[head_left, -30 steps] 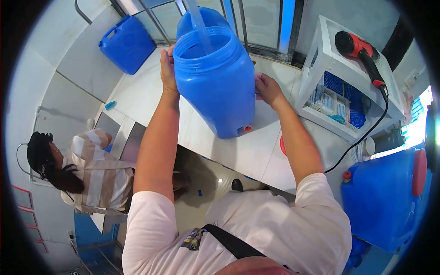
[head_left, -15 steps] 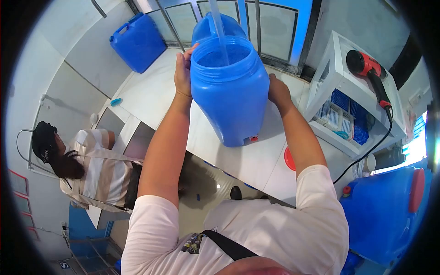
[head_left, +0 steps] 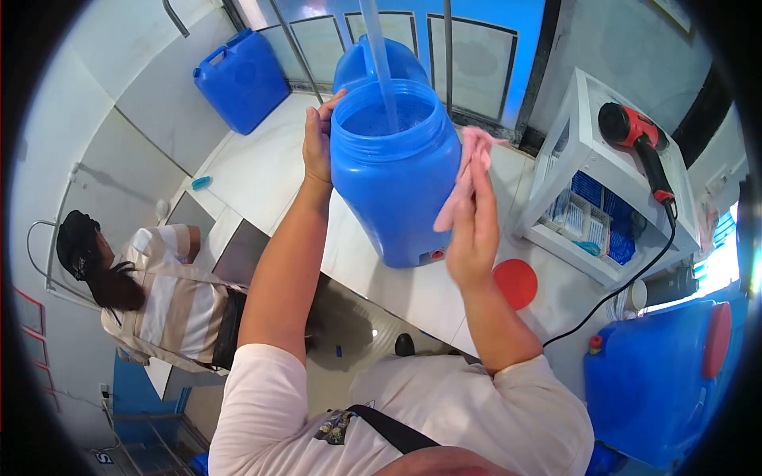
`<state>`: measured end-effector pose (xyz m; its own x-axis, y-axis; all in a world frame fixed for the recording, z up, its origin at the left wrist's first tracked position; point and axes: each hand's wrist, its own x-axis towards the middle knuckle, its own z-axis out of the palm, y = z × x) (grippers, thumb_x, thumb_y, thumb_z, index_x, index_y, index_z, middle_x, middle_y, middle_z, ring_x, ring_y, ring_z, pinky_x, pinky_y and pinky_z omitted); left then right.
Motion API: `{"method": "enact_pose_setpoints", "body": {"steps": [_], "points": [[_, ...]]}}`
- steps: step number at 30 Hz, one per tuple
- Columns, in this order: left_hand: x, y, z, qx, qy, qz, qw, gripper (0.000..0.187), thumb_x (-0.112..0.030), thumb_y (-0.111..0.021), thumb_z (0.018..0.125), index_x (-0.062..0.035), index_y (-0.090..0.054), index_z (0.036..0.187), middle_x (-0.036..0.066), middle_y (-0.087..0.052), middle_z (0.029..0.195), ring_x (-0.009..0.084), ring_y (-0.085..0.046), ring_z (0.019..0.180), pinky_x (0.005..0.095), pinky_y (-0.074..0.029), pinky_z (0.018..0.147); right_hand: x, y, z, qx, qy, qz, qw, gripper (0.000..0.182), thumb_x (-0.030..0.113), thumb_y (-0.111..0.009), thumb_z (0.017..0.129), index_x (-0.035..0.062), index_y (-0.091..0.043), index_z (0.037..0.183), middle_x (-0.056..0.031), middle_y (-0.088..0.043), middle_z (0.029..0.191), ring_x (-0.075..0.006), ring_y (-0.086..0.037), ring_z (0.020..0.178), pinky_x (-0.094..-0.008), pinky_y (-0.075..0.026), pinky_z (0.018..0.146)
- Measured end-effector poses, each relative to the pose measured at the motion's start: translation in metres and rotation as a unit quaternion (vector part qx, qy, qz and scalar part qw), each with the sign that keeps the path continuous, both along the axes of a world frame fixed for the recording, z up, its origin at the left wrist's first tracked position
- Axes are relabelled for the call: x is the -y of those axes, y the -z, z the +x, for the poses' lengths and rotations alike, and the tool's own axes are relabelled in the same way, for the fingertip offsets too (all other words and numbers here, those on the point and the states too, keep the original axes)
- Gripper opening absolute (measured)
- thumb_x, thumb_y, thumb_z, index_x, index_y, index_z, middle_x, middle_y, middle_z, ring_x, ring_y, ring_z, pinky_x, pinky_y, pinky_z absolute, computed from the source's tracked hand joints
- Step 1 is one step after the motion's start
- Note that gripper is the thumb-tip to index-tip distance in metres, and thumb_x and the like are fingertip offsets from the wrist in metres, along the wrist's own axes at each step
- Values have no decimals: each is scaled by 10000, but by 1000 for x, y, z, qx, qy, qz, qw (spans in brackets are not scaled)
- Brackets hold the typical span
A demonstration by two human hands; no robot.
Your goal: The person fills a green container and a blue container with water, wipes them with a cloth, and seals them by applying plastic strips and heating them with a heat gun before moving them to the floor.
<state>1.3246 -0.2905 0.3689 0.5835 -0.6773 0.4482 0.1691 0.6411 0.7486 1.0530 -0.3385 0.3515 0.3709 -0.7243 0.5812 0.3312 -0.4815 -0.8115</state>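
Jug, uncapped, stands near the bench's front edge; left grip lies uncurled along its side, right grip loosely holds pink cloth against it.

A person wears an off-white, short-sleeved T-shirt, loosely creased across the front. The left sleeve and right sleeve end partway down, leaving the arms bare to the left hand and right hand, also bare. A black strap slants over the chest, beside a dark, multicoloured patch at left. Beyond the shirt's far edge shows a dark, rounded shoe tip.
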Motion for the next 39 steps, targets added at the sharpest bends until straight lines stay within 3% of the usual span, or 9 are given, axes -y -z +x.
{"method": "enact_pose_setpoints", "body": {"steps": [4, 7, 15, 17, 22, 27, 33, 36, 39], "points": [[0, 1, 2, -11, -11, 3, 1000, 644, -515, -273, 1049, 9, -610, 1211, 158, -489, 1434, 243, -483, 1283, 391, -332, 1136, 18, -29, 17, 60, 37, -239, 968, 453, 131, -383, 1056, -78, -366, 1458, -161, -434, 1492, -320, -427, 1384, -433, -267, 1165], [-4, -4, -4, -14, -5, 1, 1000, 633, -498, -269, 1056, 13, -610, 1206, 163, -488, 1433, 245, -480, 1287, 392, -323, 1145, 76, -60, 42, 74, -296, -2, 952, 513, 290, -304, 1083, -38, -389, 1468, -161, -435, 1496, -259, -438, 1372, -347, -302, 1143], [3, 4, 6, 25, -28, -7, 999, 645, -482, -269, 1062, 43, -621, 1190, 162, -477, 1440, 242, -452, 1305, 382, -300, 1144, 93, 33, 67, -25, -222, 200, 954, 760, 612, -347, 1011, 23, -385, 1491, -90, -476, 1472, -207, -470, 1316, -326, -321, 1117], [3, 2, 4, 30, -31, -12, 999, 639, -472, -276, 1060, 42, -637, 1178, 183, -480, 1433, 254, -430, 1329, 390, -282, 1150, 49, 52, 36, 52, -231, 337, 911, 643, 476, -311, 1064, 10, -343, 1506, -119, -437, 1503, -226, -453, 1341, -327, -317, 1119], [-1, -2, -3, 89, -85, 11, 992, 641, -479, -288, 1054, 29, -666, 1153, 229, -540, 1360, 263, -417, 1350, 383, -276, 1150, 0, 19, 12, 67, 8, -168, 983, 534, 248, -323, 1077, -67, -271, 1504, -142, -403, 1529, -218, -412, 1383, -334, -247, 1170], [-1, -1, 3, 99, -61, 20, 993, 667, -519, -297, 1040, 18, -664, 1190, 250, -495, 1405, 285, -408, 1357, 388, -263, 1156, 37, -82, 32, -16, -224, -110, 968, 499, 186, -282, 1070, -104, -314, 1475, -214, -370, 1532, -300, -385, 1399, -391, -220, 1185], [-2, -1, 6, 153, -128, 14, 980, 635, -489, -279, 1051, -7, -669, 1188, 236, -551, 1350, 269, -421, 1354, 380, -244, 1167, -8, 25, 25, -10, 139, -345, 928, 573, 275, -413, 1031, -18, -313, 1513, -262, -258, 1566, -450, -241, 1443, -513, -138, 1192], [1, 7, 15, 103, -80, 17, 991, 619, -473, -261, 1072, -5, -657, 1155, 200, -579, 1321, 264, -418, 1359, 393, -257, 1176, -46, 27, 43, -132, 133, -440, 878, 662, 342, -474, 1004, 15, -263, 1540, -206, -53, 1635, -425, 29, 1505, -616, 38, 1166], [-5, 7, 21, 21, 19, 10, 1000, 700, -606, -291, 1026, -13, -588, 1250, 122, -602, 1282, 212, -514, 1231, 353, -336, 1124, -67, 37, 67, -109, 107, -504, 850, 630, 323, -574, 928, 91, -413, 1492, -144, -180, 1620, -402, -72, 1504, -618, -30, 1173]]}}
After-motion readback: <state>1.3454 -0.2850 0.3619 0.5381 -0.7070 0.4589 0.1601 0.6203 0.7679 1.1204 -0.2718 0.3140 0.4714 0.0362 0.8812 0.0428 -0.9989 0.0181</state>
